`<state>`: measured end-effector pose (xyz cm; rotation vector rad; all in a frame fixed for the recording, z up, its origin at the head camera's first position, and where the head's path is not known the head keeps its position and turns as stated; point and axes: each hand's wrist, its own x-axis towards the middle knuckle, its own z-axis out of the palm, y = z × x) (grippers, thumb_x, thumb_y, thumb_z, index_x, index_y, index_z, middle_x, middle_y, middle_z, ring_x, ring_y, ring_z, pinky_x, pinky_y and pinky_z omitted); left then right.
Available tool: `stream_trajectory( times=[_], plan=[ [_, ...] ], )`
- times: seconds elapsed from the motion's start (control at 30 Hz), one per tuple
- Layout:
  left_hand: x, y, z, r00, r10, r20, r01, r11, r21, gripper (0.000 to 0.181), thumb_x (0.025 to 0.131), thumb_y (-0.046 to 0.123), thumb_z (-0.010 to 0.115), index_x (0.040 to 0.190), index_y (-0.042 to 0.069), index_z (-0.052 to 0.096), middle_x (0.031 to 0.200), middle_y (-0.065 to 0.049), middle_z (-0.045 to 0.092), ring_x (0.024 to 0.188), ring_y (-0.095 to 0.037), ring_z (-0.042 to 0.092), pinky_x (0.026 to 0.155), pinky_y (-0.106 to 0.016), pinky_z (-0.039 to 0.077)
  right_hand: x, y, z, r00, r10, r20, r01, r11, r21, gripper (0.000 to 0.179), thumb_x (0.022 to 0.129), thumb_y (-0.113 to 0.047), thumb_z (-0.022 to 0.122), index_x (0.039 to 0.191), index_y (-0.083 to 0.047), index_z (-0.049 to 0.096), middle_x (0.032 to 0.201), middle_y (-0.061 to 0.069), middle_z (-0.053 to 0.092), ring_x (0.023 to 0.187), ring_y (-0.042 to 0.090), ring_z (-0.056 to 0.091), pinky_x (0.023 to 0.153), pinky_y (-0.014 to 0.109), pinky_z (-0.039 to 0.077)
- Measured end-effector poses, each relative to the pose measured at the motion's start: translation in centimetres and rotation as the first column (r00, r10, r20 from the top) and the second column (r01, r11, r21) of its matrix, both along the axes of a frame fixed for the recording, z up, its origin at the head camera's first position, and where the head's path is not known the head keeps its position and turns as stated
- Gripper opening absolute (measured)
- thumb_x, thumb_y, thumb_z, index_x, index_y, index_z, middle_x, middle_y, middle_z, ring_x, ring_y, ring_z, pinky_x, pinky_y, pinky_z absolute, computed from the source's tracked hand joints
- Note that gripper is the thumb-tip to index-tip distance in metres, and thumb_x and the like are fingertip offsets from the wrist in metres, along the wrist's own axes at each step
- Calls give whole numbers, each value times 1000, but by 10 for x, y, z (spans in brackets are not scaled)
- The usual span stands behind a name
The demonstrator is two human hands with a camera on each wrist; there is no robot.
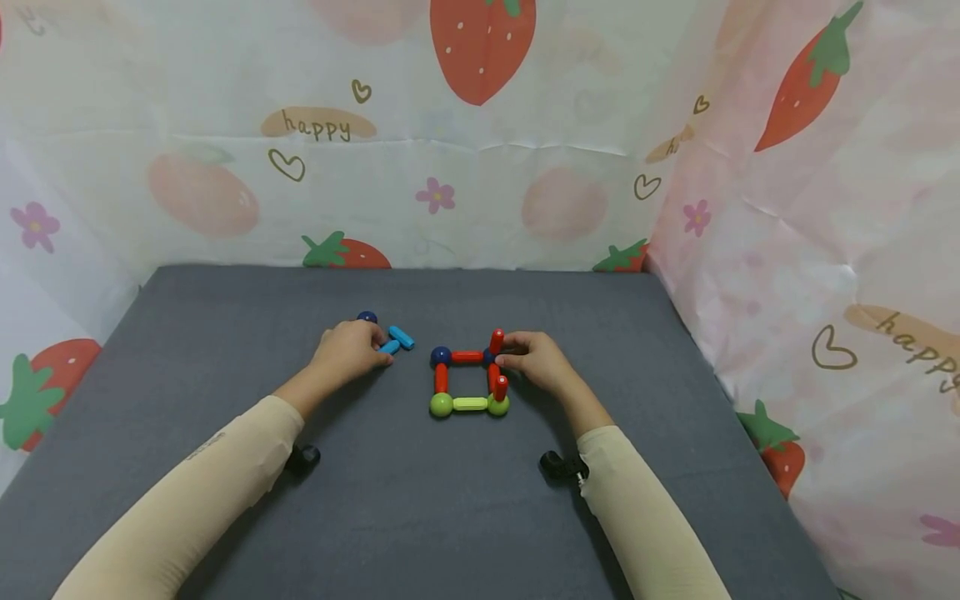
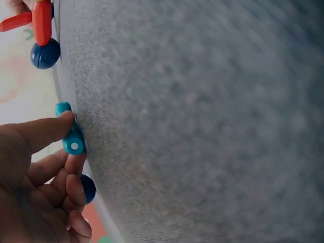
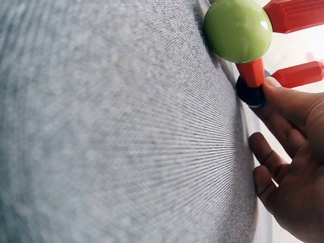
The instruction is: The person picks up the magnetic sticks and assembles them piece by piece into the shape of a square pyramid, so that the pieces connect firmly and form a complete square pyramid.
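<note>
Left hand (image 1: 348, 347) pinches a blue rod (image 1: 389, 347), right hand (image 1: 542, 362) the far right ball (image 3: 249, 95). Square (image 1: 467, 357) is closed; red uprights (image 1: 500, 388) stand at its right side, none yet at left.

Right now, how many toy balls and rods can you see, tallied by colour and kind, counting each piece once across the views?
Dark blue balls: 3
Green balls: 2
Red rods: 5
Green rod: 1
Light blue rods: 2
Total: 13 visible pieces
</note>
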<state>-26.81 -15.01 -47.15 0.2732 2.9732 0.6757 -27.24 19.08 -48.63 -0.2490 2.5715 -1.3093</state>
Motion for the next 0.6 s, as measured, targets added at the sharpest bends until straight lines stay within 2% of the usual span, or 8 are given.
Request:
stream_trajectory(
  times=[0.17,0.4,0.6],
  plan=[
    [4,-1,2,1000,-3,12,3,1000,2,19,90,28,80,98,11,78,89,-4,72,83,-23,62,81,-47,42,0,-2,-1,1000,2,4,-2,1000,1,35,95,-21,76,128,-12,71,125,8,72,115,25,66,96,44,52],
    [12,-1,10,1000,-4,18,2,995,100,21,94,24,76,108,8,76,95,-7,71,83,-23,63,73,-40,48,0,-2,0,1000,-5,8,5,1000,-6,35,95,-21,75,128,-12,71,125,8,72,114,25,65,96,44,53],
    [20,4,20,999,-37,5,36,985,170,26,95,25,75,114,7,74,103,-9,71,92,-24,64,80,-42,53,0,-2,0,1000,-5,4,5,1000,-1,36,95,-21,76,129,-11,70,125,8,71,116,26,65,97,44,52]
  ],
)
